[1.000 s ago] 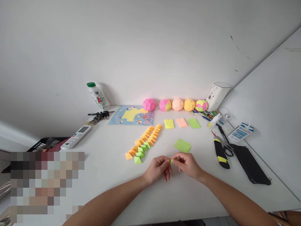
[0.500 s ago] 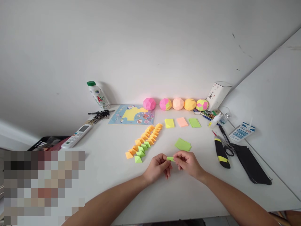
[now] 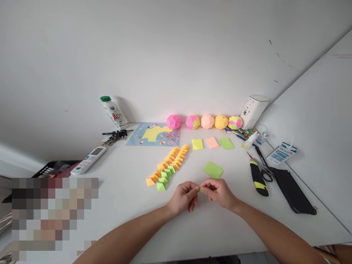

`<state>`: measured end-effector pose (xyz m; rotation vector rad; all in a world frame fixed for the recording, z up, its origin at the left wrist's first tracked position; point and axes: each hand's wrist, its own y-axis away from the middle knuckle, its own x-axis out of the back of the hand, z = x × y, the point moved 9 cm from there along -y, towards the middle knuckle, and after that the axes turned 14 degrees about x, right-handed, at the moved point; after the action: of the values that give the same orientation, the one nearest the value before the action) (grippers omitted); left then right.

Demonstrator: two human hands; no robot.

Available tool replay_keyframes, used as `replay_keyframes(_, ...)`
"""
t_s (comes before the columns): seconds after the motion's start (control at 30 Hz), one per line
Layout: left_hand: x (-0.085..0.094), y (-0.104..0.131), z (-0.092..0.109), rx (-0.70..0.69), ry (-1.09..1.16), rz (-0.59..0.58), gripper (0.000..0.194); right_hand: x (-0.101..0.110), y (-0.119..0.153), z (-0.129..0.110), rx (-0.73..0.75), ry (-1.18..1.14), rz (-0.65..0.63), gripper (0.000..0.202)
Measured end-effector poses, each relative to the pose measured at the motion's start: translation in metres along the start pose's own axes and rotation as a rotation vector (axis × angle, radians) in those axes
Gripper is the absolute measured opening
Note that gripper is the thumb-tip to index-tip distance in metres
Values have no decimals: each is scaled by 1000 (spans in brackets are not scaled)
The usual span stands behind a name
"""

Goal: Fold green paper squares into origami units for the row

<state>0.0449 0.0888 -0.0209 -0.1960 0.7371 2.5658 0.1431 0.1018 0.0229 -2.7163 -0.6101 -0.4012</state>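
Between my two hands is a small piece of green paper (image 3: 200, 189), mostly covered by fingers. My left hand (image 3: 184, 196) pinches its left end, and my right hand (image 3: 219, 192) pinches the right end, fingertips nearly meeting. Just beyond my right hand lie loose green paper sheets (image 3: 213, 169). To the left of the hands, folded green paper pieces (image 3: 164, 180) stand in a short row beside rows of folded orange pieces (image 3: 168, 159).
Yellow (image 3: 197, 144), peach (image 3: 212, 142) and green note stacks (image 3: 226, 143) lie farther back. Several paper balls (image 3: 207, 121) line the wall. A box cutter (image 3: 259, 178), scissors (image 3: 266, 174) and black pouch (image 3: 293, 190) lie right; a remote (image 3: 89, 160) and bottle (image 3: 114, 112) stand left.
My hands have drawn closer together, and less of the green paper shows between the fingers. The view has shifted slightly; the things on the table stay in place.
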Motion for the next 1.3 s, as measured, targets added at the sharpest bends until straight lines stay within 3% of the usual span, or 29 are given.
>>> replay_keyframes(0.3, -5, 2, 2, 0, -13, -49, 36, -8, 1, 4, -27, -65, -103, 18)
replay_keyframes(0.47, -4, 0, 3, -8, 111, -87, 35, 0, -3, -8, 125, 111, -47, 19)
replay_keyframes(0.6, -4, 0, 5, -12, 178, -136, 36, 3, -5, -17, 251, 121, 0, 18)
replay_keyframes(0.77, -6, 0, 6, -20, 192, -180, 36, 3, -5, -14, 221, 137, 12, 9)
replay_keyframes(1.17, -5, -3, 3, 9, 158, -146, 37, 2, -3, -17, 314, 248, 0, 9)
replay_keyframes(1.3, -7, -1, 6, 0, 67, -119, 37, 7, -3, -30, 402, 287, 52, 8)
